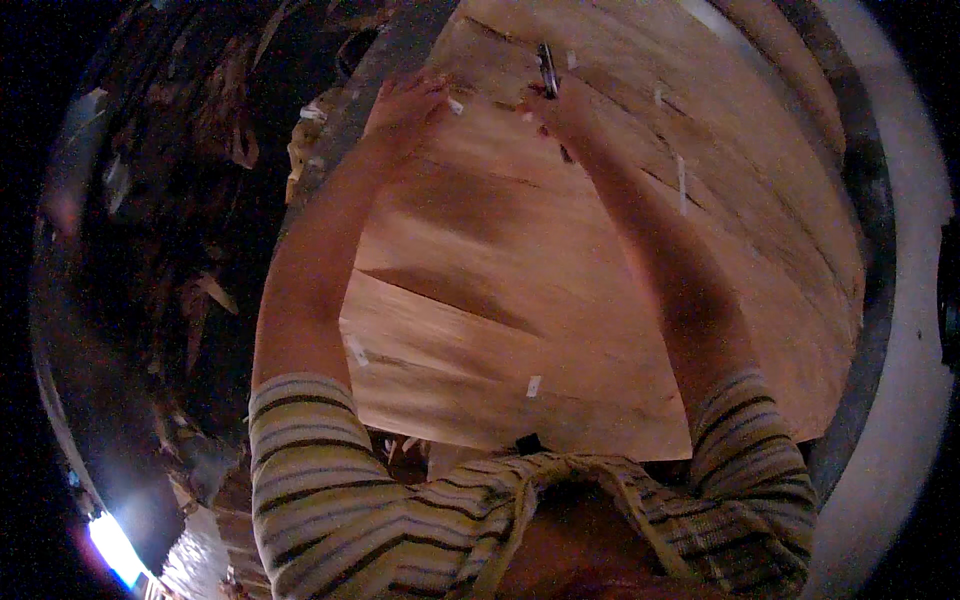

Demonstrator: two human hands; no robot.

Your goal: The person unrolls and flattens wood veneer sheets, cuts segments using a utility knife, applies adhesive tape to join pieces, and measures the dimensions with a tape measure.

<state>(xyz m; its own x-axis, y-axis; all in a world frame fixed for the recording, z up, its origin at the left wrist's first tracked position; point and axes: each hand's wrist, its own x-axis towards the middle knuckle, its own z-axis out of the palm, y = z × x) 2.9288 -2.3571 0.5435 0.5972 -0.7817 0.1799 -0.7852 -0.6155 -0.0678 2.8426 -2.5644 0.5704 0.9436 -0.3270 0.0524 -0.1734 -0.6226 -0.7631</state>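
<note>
A large sheet of thin brown wood veneer [520, 280] lies in front of me, with seams across it and small white tape strips [682, 185] stuck along them. My left hand [412, 102] rests on its far left part, fingers stretched out and low to the wood. A small white tape piece [455, 106] shows at those fingertips. To the right of it, my right hand [557, 118] is closed around a slim dark metal tool [547, 70]. The tool points away from me, and its exact kind is too blurred to make out.
Dark heaps of torn veneer scraps [215, 290] lie low along the left. A pale curved surface [905, 400] runs down the right side beyond the sheet's dark border. A bright light [117, 550] glows at the lower left.
</note>
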